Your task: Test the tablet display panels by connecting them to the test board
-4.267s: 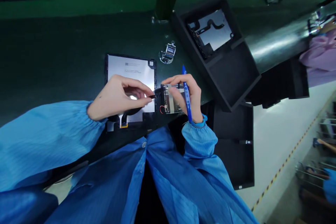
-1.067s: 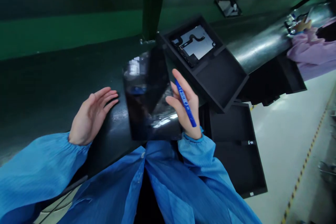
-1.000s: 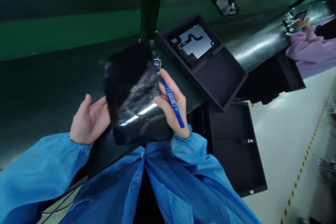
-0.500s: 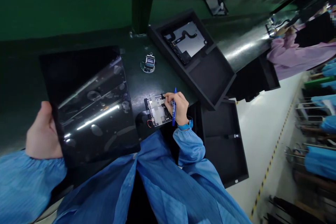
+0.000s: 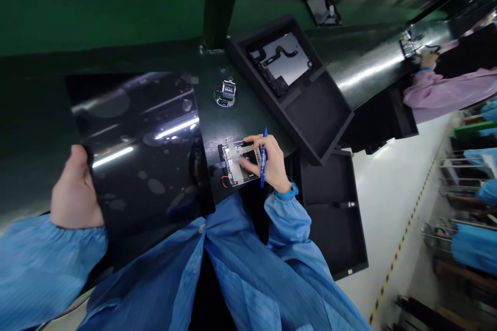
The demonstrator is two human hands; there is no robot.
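Note:
My left hand (image 5: 77, 191) grips a large glossy black screen panel (image 5: 151, 160) by its left edge, thumb on the front. The panel is raised at a tilt and reflects the ceiling lights; my other left fingers are hidden behind it. A blue pen (image 5: 263, 160) is tucked between the fingers of my right hand (image 5: 275, 163). The thumb and forefinger of that hand are spread over the open electronic unit (image 5: 235, 165), which has a circuit board, pale tape and a red wire. A dark flat cable (image 5: 217, 166) runs from the unit toward the panel.
A chrome tally counter (image 5: 227, 92) stands on the dark green bench (image 5: 248, 119). Behind my right hand lies a black divided tray (image 5: 318, 114) holding a screen part (image 5: 285, 62). Another black tray (image 5: 330, 217) sits lower right. A co-worker's pink sleeve (image 5: 446, 90) shows at far right.
My right thumb has moved away from the forefinger, over the board. The panel has tilted, so its reflections have shifted. The whole view has drifted slightly.

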